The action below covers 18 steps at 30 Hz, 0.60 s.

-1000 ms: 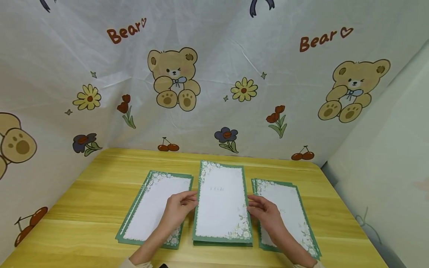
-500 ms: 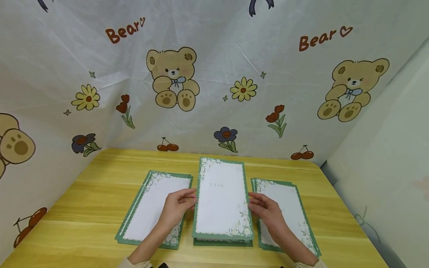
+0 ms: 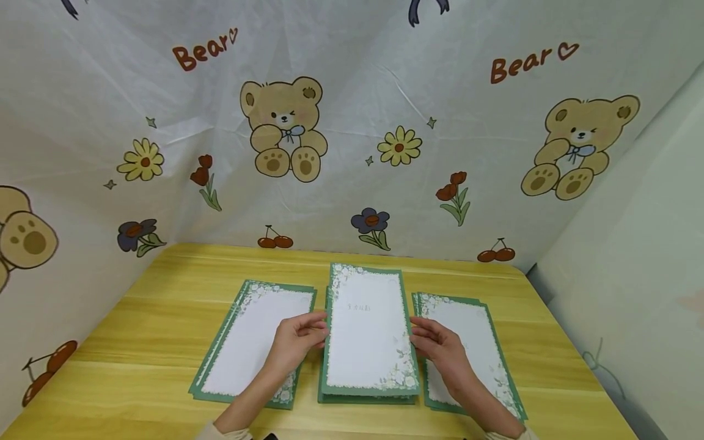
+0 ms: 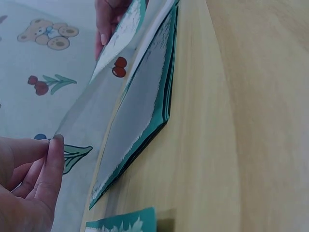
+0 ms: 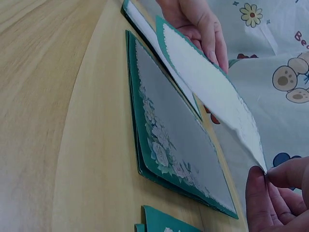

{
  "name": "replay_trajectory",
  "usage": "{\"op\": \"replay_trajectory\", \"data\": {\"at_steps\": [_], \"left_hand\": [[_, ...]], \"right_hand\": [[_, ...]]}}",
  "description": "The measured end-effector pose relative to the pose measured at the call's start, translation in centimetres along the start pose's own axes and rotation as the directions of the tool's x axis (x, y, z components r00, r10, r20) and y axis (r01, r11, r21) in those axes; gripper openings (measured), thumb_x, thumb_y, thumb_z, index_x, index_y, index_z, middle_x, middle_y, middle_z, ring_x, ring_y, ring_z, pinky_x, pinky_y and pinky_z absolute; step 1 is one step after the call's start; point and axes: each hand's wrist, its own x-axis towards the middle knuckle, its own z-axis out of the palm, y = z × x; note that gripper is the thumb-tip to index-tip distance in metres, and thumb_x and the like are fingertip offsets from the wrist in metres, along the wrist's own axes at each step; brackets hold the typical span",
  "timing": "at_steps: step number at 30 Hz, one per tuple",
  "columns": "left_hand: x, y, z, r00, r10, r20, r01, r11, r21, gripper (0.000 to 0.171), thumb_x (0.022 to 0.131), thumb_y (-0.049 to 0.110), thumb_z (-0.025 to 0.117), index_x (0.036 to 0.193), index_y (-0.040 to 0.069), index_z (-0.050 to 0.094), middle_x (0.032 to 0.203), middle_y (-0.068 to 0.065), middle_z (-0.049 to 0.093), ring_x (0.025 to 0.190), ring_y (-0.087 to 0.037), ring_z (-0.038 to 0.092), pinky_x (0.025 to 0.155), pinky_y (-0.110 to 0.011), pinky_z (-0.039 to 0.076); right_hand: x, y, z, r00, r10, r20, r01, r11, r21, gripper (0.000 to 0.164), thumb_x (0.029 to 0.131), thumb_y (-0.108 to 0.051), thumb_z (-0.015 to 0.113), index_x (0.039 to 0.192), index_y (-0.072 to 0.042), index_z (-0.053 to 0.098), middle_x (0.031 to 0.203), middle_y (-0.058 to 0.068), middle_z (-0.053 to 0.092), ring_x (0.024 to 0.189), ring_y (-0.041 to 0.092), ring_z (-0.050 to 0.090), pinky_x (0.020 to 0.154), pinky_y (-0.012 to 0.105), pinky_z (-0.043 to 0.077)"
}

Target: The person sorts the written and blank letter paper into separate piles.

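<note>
A white sheet with a green floral border is raised above the middle stack of similar sheets. Faint handwriting marks its upper part. On its left edge, my left hand pinches it between thumb and fingers. Opposite, the right edge is pinched by my right hand. Seen from the left wrist, the left hand has fingertips meeting at the paper's edge, and the sheet stands apart from the stack. The right wrist view has the right hand gripping the bowed sheet likewise.
A left stack of bordered sheets and a right stack lie flat on the wooden table, partly beneath my forearms. Behind the table hangs a white cloth printed with bears and flowers.
Over the last second the pinched sheet rises slightly, then comes down and shifts a little right, uncovering the left edge of the middle stack. Both hands move with it.
</note>
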Motion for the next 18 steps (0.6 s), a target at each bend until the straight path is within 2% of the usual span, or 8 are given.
{"op": "replay_trajectory", "data": {"at_steps": [7,18], "left_hand": [[0.30,0.04,0.39,1.000,0.006,0.000,-0.006,1.000,-0.003,0.035,0.090,-0.004,0.069,0.124,-0.008,0.065,0.102,-0.019,0.068,0.085,-0.020,0.069,0.074,-0.031,0.059],[0.29,-0.45,0.99,1.000,0.002,0.020,-0.002,1.000,-0.014,0.035,0.090,-0.002,0.069,0.124,-0.008,0.065,0.101,-0.017,0.068,0.087,-0.024,0.069,0.075,-0.031,0.059]], "right_hand": [[-0.02,0.11,-0.34,1.000,0.005,-0.017,-0.005,1.000,-0.009,0.043,0.097,-0.007,0.063,0.139,-0.001,0.055,0.121,0.015,0.060,0.103,0.019,0.061,0.083,0.029,0.054],[-0.15,0.34,-0.95,0.999,0.012,-0.043,-0.013,1.000,-0.024,0.042,0.097,-0.010,0.064,0.138,-0.004,0.057,0.122,0.014,0.060,0.105,0.021,0.061,0.084,0.030,0.054]]}}
